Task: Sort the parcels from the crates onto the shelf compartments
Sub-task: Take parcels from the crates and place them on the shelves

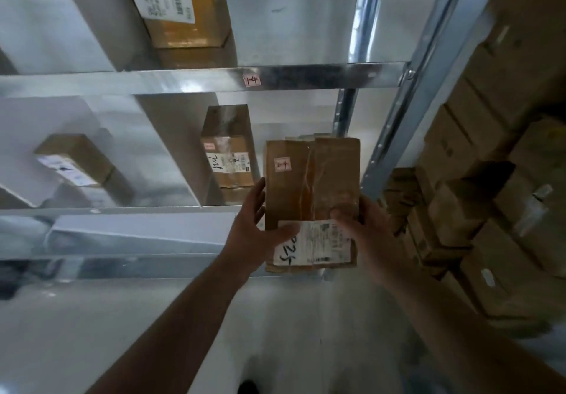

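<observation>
The parcel (312, 185) you hold is a flat brown cardboard package, creased down its middle and sealed with glossy clear tape. A small pink sticker (282, 164) with handwriting sits near its far left corner, and a white shipping label (318, 242) with large black handwritten digits covers its near end.

Your left hand (254, 228) lies along the parcel's left edge, fingers stretched forward beside it and thumb laid across the label. Your right hand (364, 231) grips the near right corner, fingers curled over the top face just above the label.

The parcel is lengthwise in front of the metal shelf (306, 76), its far end reaching into the right end of the middle compartment. You cannot tell whether it rests on the board.

Just to its left in that compartment stands a labelled brown box (228, 151). A white divider (171, 148) separates that from a smaller box (76, 161). A pink tag (251, 80) is stuck on the beam above, and a yellowish box (180, 4) sits on the upper level. Stacked cardboard cartons (490, 179) fill the right side.
</observation>
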